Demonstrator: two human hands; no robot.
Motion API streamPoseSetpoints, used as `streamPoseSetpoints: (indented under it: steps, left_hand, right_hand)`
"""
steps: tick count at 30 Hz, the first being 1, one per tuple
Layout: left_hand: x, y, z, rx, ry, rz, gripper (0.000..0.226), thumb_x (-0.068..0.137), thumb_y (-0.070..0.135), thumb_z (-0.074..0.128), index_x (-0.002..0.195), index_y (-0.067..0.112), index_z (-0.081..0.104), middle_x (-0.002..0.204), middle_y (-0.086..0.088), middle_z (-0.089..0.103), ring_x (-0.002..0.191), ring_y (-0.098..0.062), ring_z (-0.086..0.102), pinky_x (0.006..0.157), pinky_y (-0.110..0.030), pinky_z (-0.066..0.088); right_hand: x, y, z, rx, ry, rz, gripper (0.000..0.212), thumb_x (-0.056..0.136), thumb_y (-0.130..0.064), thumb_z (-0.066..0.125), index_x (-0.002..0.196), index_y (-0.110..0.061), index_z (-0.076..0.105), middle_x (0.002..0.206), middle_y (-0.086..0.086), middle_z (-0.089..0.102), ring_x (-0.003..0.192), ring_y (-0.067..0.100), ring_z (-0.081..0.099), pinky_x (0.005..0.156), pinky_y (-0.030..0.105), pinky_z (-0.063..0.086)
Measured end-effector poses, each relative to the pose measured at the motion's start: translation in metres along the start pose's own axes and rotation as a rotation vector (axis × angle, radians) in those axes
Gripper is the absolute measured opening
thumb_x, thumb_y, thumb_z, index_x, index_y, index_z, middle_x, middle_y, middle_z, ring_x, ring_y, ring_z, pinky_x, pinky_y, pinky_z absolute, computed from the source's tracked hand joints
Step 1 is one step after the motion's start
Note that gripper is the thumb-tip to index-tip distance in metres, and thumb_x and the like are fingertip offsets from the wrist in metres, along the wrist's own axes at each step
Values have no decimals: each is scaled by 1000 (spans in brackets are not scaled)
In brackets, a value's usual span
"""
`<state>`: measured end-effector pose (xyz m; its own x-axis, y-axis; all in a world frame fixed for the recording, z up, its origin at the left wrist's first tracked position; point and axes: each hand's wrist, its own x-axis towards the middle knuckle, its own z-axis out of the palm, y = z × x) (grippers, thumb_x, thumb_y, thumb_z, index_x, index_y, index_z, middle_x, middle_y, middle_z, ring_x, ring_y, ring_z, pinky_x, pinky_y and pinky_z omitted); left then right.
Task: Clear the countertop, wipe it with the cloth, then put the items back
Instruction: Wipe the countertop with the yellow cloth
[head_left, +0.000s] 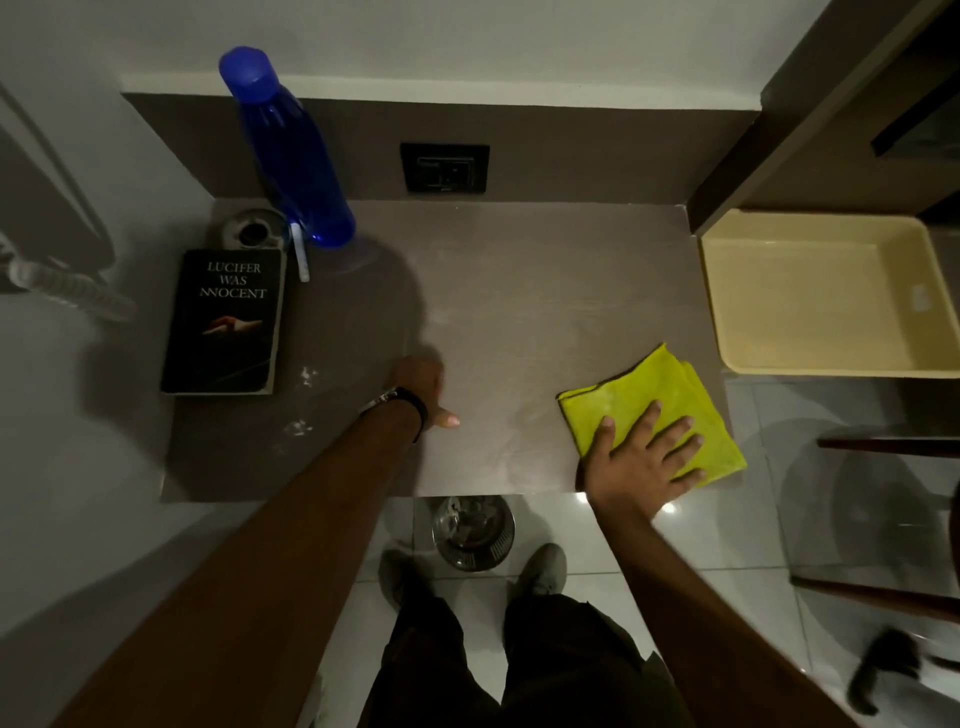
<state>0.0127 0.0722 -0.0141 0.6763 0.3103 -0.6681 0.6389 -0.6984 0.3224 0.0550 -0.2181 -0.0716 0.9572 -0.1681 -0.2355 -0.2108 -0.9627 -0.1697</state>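
A folded yellow cloth (670, 400) lies at the front right corner of the grey countertop (519, 291). My right hand (639, 457) presses flat on the cloth with fingers spread. My left hand (421, 389) rests on the middle of the countertop, fingers curled under, holding nothing that I can see. At the back left stand a blue bottle (291, 156) and a glass ashtray (254, 231), with a white pen (300, 254) beside them. A black book (226, 322) lies flat at the left edge.
A cream plastic tub (826, 296) sits just right of the countertop. A black wall socket (444, 167) is on the back wall. A metal bin (474, 532) stands on the tiled floor under the front edge, by my feet. A glass table (883, 519) stands at right.
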Motion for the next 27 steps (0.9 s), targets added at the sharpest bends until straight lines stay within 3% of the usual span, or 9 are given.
streamPoseSetpoints:
  steps: [4, 10, 12, 14, 17, 22, 27]
  left_hand:
    - [-7, -8, 8, -64, 71, 76, 50, 70, 34, 91, 98, 3, 63, 111, -18, 66, 105, -34, 62, 91, -41, 50]
    - [-33, -28, 33, -254, 264, 240, 34, 85, 36, 77, 95, 10, 58, 87, 1, 54, 79, -17, 51, 62, -23, 33]
    - [-48, -33, 43, -301, 338, 249, 30, 86, 35, 75, 96, 14, 56, 82, 9, 47, 73, -10, 46, 61, -16, 31]
    - [-66, -46, 56, -364, 363, 233, 26, 88, 34, 73, 96, 15, 57, 80, 13, 44, 71, -5, 45, 63, -15, 36]
    - [-91, -68, 71, -423, 354, 164, 16, 88, 29, 71, 87, 20, 57, 76, 11, 48, 70, -10, 52, 68, -27, 50]
    - [-116, -114, 82, -797, 402, -63, 15, 91, 28, 58, 78, 21, 56, 69, 9, 54, 65, -6, 48, 65, -28, 43]
    - [-133, -146, 77, -1024, 534, -204, 27, 92, 8, 58, 68, 20, 61, 67, 5, 57, 65, -6, 53, 60, -9, 43]
  right_hand:
    - [12, -25, -1, -20, -18, -3, 80, 107, -62, 35, 173, -21, 17, 179, 25, 4, 166, 50, 1, 128, 75, 4]
    - [61, -63, -15, -138, -39, -354, 77, 108, -62, 33, 173, -27, 15, 181, 20, 4, 167, 45, 1, 130, 71, 5]
    - [77, -81, -20, -190, -60, -441, 77, 108, -63, 30, 174, -28, 11, 181, 17, 1, 168, 43, -1, 131, 70, 4]
    - [80, -102, -22, -241, -87, -562, 77, 109, -64, 28, 174, -29, 9, 182, 15, -1, 168, 41, -2, 131, 69, 3]
    - [66, -132, -20, -323, -118, -797, 76, 109, -64, 30, 174, -31, 7, 182, 13, -2, 168, 39, -2, 132, 66, 2]
    - [13, -183, -7, -367, -209, -1049, 81, 105, -67, 39, 174, -32, 13, 183, 8, -5, 169, 35, -5, 133, 65, 1]
    - [-52, -233, 12, -273, -315, -1085, 76, 105, -67, 38, 172, -34, 22, 183, 4, 1, 169, 32, -3, 133, 65, -1]
